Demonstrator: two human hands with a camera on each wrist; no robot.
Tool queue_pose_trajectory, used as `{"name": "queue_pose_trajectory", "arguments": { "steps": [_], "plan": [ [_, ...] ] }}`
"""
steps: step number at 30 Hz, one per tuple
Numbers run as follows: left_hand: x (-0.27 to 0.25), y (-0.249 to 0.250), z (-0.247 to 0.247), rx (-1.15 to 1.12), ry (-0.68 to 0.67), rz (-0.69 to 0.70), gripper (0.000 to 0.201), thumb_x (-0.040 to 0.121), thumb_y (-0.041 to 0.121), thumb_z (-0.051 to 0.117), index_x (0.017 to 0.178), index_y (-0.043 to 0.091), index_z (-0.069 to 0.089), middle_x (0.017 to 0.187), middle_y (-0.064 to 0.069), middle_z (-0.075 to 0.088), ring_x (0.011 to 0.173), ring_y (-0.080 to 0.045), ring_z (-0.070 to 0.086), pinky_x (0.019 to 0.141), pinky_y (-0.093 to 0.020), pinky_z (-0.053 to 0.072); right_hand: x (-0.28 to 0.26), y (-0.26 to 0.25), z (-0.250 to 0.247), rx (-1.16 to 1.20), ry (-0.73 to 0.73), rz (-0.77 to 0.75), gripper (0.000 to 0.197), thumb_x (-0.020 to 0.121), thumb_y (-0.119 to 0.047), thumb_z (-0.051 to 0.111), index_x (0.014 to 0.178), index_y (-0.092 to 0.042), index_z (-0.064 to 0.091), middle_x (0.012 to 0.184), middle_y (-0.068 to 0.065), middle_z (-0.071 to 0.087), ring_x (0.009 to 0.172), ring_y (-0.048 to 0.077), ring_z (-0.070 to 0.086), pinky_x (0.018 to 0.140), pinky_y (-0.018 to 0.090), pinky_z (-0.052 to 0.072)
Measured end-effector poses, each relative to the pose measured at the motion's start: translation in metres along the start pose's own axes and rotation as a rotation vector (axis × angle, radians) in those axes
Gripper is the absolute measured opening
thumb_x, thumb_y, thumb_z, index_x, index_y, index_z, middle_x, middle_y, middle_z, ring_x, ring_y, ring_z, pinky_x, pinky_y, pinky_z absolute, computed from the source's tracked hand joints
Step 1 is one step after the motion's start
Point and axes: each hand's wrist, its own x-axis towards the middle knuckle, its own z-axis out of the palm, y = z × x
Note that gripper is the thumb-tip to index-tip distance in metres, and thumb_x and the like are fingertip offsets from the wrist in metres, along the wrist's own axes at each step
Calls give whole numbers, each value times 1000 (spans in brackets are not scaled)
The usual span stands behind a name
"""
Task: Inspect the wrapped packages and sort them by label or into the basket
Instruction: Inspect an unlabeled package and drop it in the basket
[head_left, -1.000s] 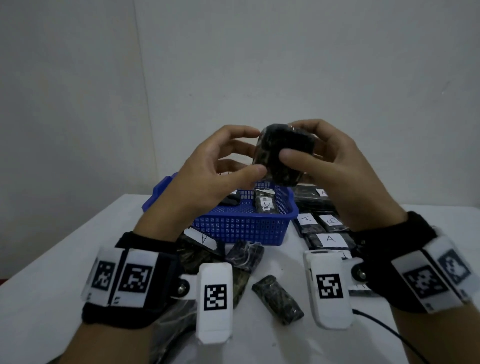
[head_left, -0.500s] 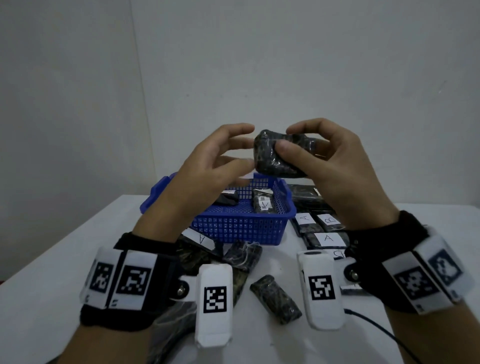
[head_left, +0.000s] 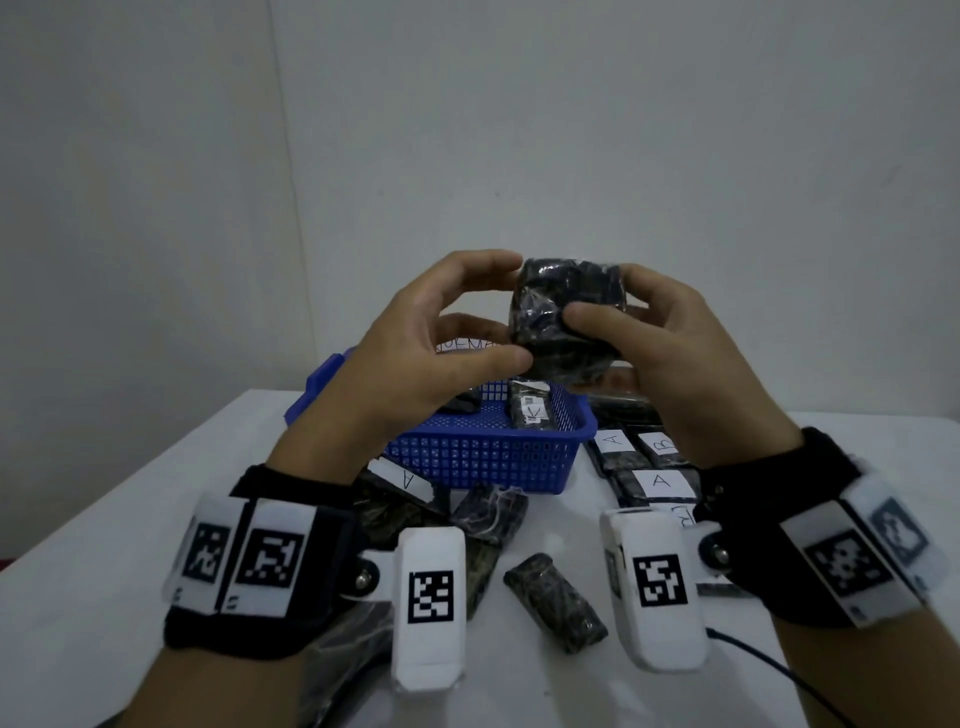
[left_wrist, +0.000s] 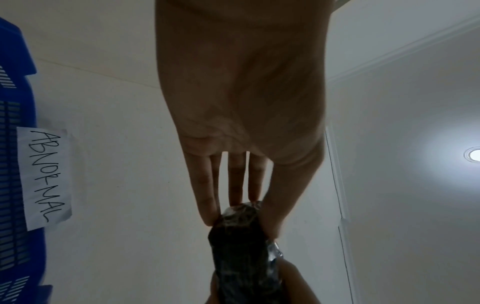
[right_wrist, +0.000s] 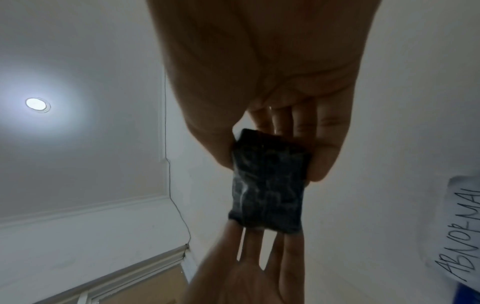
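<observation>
I am holding an unlabelled-looking package (head_left: 569, 319) above the basket (head_left: 483, 457), my right hand (head_left: 670, 348) pinching it and my left hand (head_left: 431, 338) gripping its edge with fingertips. I am inspecting it; next I probably need to turn it, hunting a label, otherwise drop it in the basket.

dark wrapped package (head_left: 566, 317) above blue basket (head_left: 483, 457)

blue basket (head_left: 483, 457), mottled black wrapped package (head_left: 566, 322), white lettered labels (head_left: 660, 480).
</observation>
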Motion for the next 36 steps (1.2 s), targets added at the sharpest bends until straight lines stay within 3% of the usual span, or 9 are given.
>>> {"name": "queue_pose_trajectory", "arguments": {
  "steps": [3, 6, 11, 16, 20, 23, 27, 31, 36],
  "plan": [
    [-1, 4, 3, -49, 14, -2, 51, 90, 24, 69, 138, 19, 51, 135, 6, 58, 107, -20, 69, 92, -31, 57, 1, 2, 1, -102, 51, -139, 24, 94, -4, 66, 118, -1, 64, 92, 12, 78, 82, 23, 77, 70, 32, 62],
    [0, 4, 0, -37, 64, -27, 55, 85, 27, 69, 137, 20, 51, 129, 2, 62, 101, -22, 71, 87, -30, 58, 0, 2, 5, -128, 22, -210, 25, 93, -4, 68, 118, -1, 62, 99, 12, 77, 88, 20, 77, 75, 31, 62],
    [-1, 3, -7, 16, 111, 2, 56, 80, 21, 78, 131, 20, 55, 112, 0, 69, 95, -23, 71, 86, -35, 59, -5, -6, 6, -104, -72, -68, 35, 91, -31, 65, 120, -12, 63, 104, 3, 76, 93, 15, 75, 71, 33, 63],
    [0, 6, -5, 108, 174, 97, 60, 75, 19, 85, 128, 24, 56, 109, 4, 63, 90, -10, 64, 79, -28, 58, -5, -6, 3, -90, 8, -2, 31, 94, -32, 65, 120, -15, 63, 96, 5, 78, 81, 22, 77, 66, 35, 63],
    [1, 7, -2, 109, 135, 125, 64, 73, 16, 86, 129, 23, 54, 110, 1, 62, 96, -12, 65, 85, -29, 57, -9, -13, 7, -58, -58, 45, 55, 79, -50, 65, 123, -16, 62, 98, 5, 78, 86, 23, 77, 64, 38, 63],
    [0, 9, 0, 83, 64, 132, 63, 76, 11, 83, 131, 19, 53, 112, -4, 65, 102, -17, 66, 91, -31, 56, -9, -14, 8, -47, -15, 10, 44, 87, -37, 70, 121, -12, 62, 99, 9, 77, 84, 19, 77, 61, 36, 62],
    [-1, 11, 3, -2, 50, 147, 50, 85, 2, 73, 130, 12, 54, 115, -4, 69, 101, -17, 67, 87, -28, 56, -6, -10, 5, -27, 127, -86, 18, 98, -12, 58, 113, -4, 65, 94, 13, 75, 80, 20, 77, 58, 35, 61],
    [2, 8, 4, 117, 67, 105, 35, 89, 12, 72, 122, 22, 62, 112, 6, 69, 98, -11, 68, 88, -30, 57, -3, -6, 3, -14, 56, -108, 23, 99, -14, 60, 120, -6, 60, 108, 13, 73, 93, 22, 76, 70, 34, 62],
    [4, 0, 1, 95, 117, 94, 31, 85, 4, 75, 105, 25, 66, 107, 7, 70, 95, -11, 69, 84, -27, 57, -1, -5, 2, 89, -101, -37, 45, 92, -42, 53, 126, -13, 61, 122, 6, 70, 111, 20, 70, 92, 35, 59]
  ]
}}
